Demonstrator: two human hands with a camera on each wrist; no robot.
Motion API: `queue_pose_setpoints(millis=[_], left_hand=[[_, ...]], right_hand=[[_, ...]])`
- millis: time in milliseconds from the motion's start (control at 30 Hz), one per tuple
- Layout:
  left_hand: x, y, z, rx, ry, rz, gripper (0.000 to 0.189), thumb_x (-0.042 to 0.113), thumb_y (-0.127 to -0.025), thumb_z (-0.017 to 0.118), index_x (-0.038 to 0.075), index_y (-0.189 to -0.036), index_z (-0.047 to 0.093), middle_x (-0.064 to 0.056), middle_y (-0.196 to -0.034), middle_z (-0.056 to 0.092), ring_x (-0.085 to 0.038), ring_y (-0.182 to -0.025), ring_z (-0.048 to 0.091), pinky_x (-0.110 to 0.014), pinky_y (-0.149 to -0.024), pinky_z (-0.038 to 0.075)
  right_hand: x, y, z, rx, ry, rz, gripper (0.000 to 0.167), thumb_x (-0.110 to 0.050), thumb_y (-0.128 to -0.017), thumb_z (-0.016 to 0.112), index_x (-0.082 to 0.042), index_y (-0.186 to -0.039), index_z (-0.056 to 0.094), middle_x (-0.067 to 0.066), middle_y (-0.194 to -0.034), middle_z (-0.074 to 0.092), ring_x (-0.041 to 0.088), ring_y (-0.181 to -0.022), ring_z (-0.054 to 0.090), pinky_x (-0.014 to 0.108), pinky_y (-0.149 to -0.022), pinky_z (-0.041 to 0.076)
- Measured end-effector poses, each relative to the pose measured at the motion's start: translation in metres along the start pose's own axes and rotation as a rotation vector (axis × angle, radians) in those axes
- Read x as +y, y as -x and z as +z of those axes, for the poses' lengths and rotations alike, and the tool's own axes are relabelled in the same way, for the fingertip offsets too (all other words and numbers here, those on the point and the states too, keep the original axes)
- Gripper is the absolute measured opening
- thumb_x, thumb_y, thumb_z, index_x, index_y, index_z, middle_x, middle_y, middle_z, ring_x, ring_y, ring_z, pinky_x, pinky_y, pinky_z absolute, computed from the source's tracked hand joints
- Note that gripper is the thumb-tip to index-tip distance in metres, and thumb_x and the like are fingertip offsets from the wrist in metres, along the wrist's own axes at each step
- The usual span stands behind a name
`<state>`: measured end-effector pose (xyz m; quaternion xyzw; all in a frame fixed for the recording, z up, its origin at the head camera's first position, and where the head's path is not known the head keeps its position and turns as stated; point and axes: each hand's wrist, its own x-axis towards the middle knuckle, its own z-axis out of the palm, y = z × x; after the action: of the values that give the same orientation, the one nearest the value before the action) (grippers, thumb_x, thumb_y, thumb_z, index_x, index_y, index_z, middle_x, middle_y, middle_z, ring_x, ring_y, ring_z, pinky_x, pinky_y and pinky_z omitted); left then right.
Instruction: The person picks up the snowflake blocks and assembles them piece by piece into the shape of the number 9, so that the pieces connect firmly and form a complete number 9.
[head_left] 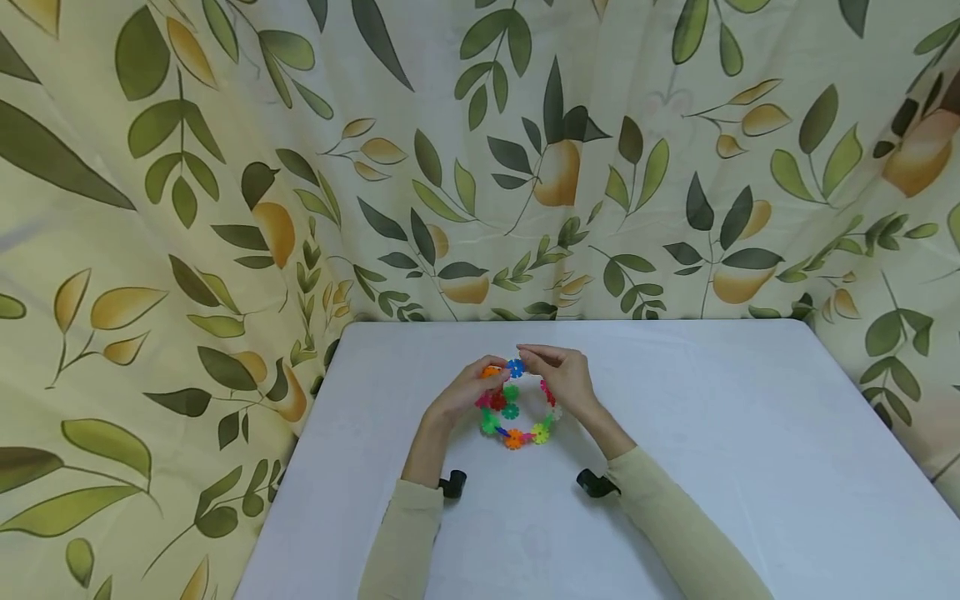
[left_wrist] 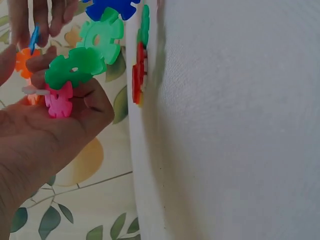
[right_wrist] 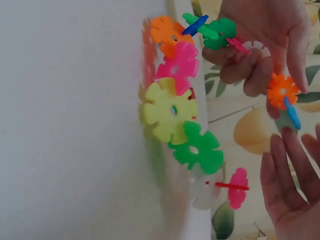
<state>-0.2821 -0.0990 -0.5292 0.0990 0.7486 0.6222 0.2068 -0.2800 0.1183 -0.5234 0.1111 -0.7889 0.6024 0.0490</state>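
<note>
A chain of snap-together plastic flower discs curves into a ring shape between the hands. My left hand point(head_left: 461, 393) grips the chain at its upper left, fingers curled by a pink disc point(left_wrist: 59, 101) and an orange disc point(right_wrist: 282, 91). A blue disc point(head_left: 516, 367) is slotted edgewise into that orange disc. My right hand point(head_left: 566, 379) is beside the blue disc, its fingers point(right_wrist: 286, 170) extended near the disc's edge; contact is unclear. The chain's lower part, with another orange disc point(head_left: 514, 439) and a yellow disc point(right_wrist: 167, 110), lies low by the table.
Inside the curve are a red disc point(head_left: 497, 402) and a small green disc point(head_left: 510, 411). The white table point(head_left: 720, 467) stretches out on both sides. Behind it hangs a leaf-and-fruit patterned curtain point(head_left: 480, 242). Black wrist-worn cameras point(head_left: 596, 483) sit at the cuffs.
</note>
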Motion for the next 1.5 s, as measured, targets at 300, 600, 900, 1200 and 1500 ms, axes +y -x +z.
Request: queue_pose_setpoints(millis=[300,600,900,1200,1500], left_hand=[[0.001,0.004,-0.013,0.022,0.031,0.031,0.03,0.031,-0.108,0.057,0.008,-0.127,0.062,-0.023,-0.108,0.059,-0.048,-0.113,0.054,-0.041,-0.094,0.042],[0.002,0.007,-0.014,0.011,0.056,0.033,0.027,0.024,-0.109,0.054,0.004,-0.126,0.061,-0.035,-0.111,0.057,-0.049,-0.106,0.056,-0.041,-0.093,0.047],[0.002,0.005,-0.008,0.039,0.026,0.061,0.029,0.021,-0.107,0.054,0.004,-0.128,0.064,-0.025,-0.111,0.059,-0.044,-0.104,0.057,-0.034,-0.086,0.046],[0.003,0.007,-0.008,0.059,0.018,0.07,0.028,0.027,-0.108,0.055,0.005,-0.123,0.065,-0.028,-0.108,0.059,-0.042,-0.101,0.057,-0.041,-0.09,0.047],[0.003,0.007,-0.007,0.057,0.042,0.081,0.028,0.024,-0.108,0.057,0.002,-0.123,0.064,-0.027,-0.099,0.058,-0.048,-0.097,0.054,-0.054,-0.093,0.047]], right_hand=[[0.024,-0.014,0.006,-0.051,0.362,0.008,0.027,-0.023,-0.097,0.077,-0.007,-0.119,0.078,0.007,-0.109,0.078,0.025,-0.096,0.073,0.041,-0.084,0.06],[0.032,-0.018,0.021,-0.172,0.566,0.079,0.036,-0.022,-0.089,0.084,-0.004,-0.118,0.077,0.015,-0.119,0.073,0.034,-0.111,0.064,0.052,-0.098,0.053],[0.031,-0.022,0.025,-0.22,0.666,0.079,0.026,-0.018,-0.088,0.083,-0.006,-0.111,0.078,0.012,-0.105,0.066,0.025,-0.09,0.059,0.041,-0.081,0.056],[0.028,-0.023,0.025,-0.247,0.654,0.108,0.024,-0.017,-0.087,0.085,-0.006,-0.107,0.078,0.01,-0.099,0.064,0.025,-0.09,0.059,0.04,-0.079,0.058],[0.031,-0.024,0.025,-0.209,0.691,0.145,0.036,-0.025,-0.089,0.084,-0.002,-0.114,0.073,0.009,-0.096,0.065,0.025,-0.084,0.059,0.036,-0.071,0.056]])
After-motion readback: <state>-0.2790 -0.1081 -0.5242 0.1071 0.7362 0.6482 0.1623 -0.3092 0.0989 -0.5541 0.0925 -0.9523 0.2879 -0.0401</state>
